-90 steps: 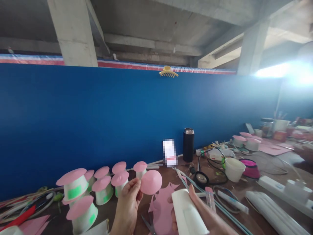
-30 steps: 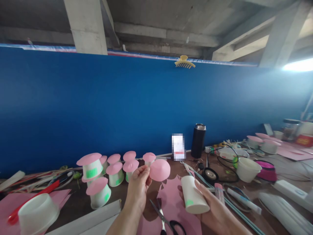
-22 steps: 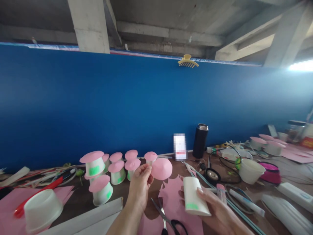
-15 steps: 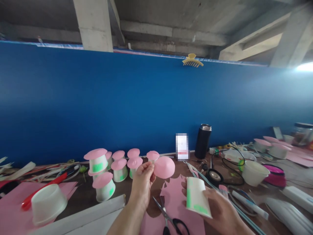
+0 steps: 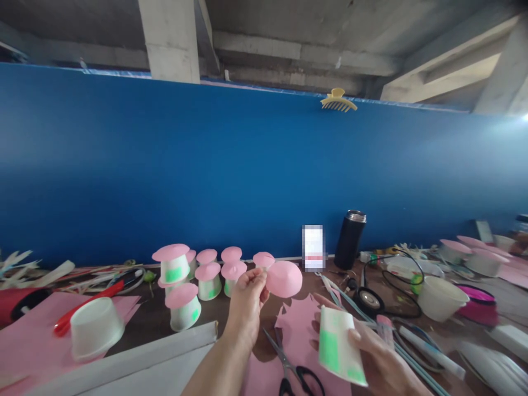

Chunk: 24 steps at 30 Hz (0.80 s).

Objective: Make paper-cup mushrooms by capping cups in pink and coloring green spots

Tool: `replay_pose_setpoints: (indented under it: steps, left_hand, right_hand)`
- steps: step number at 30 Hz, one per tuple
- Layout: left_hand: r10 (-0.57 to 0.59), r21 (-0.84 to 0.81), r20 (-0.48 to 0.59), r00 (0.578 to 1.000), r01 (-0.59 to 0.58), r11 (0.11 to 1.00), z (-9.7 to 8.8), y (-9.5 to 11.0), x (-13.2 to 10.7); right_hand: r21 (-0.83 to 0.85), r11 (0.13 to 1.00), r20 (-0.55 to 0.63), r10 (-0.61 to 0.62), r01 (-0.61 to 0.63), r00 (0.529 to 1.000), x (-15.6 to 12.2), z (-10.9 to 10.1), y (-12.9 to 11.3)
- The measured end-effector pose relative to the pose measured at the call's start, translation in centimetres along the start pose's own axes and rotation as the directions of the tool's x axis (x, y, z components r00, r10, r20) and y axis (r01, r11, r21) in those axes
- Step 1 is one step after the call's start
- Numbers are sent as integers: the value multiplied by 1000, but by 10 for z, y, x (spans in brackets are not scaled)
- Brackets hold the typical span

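Note:
Between the fingertips of my left hand [image 5: 251,297] is a round pink paper disc [image 5: 284,279], pinched at its left edge and held above the table. My right hand [image 5: 377,346] is wrapped round a white paper cup [image 5: 339,344] with bright green patches on its side. The cup is tilted, apart from the disc. Below and between the hands lie black-handled scissors [image 5: 285,360] with their blades a little apart, on cut pink paper [image 5: 300,330] with a jagged edge. Several cups topped with pink discs, one a front cup [image 5: 185,313], stand left of my left hand.
An upside-down white cup [image 5: 95,329] and a red tool [image 5: 88,308] lie on pink sheets at left, near a white box [image 5: 165,357]. A black flask [image 5: 350,240], coiled black cable [image 5: 369,300], white tub [image 5: 441,298] and pink container [image 5: 477,303] crowd the right, before a blue partition [image 5: 256,165].
The view has turned slightly left, so the scene sits further right. The cup in my right hand has turned, showing more of its green patch. My left hand still holds the disc.

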<state>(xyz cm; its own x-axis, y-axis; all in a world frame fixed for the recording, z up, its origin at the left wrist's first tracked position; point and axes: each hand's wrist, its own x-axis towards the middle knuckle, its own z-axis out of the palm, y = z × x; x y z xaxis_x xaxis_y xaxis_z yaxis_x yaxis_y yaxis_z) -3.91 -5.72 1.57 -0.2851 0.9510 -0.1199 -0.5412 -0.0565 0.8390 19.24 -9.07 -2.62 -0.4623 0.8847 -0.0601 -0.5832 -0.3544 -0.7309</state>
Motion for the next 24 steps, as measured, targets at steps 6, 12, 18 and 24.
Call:
replay_pose_setpoints:
  steps: [6, 12, 18, 24]
  left_hand:
    - [9, 5, 13, 1000, -10, 1000, 0, 0, -2]
    - [11, 2, 27, 1000, -11, 1000, 0, -1, -2]
    - [1, -9, 34, 999, 0, 1000, 1, 1, -2]
    - [-34, -22, 65, 997, 36, 999, 5, 2, -8]
  right_hand:
    - [33, 999, -23, -4, 5, 1000, 2, -8, -1]
    - [-59, 998, -29, 6, -7, 1000, 0, -2, -2]
    - [-177, 984, -14, 11, -14, 1000, -2, 13, -3]
    - [-326, 943, -24, -80, 68, 997, 3, 21, -3]
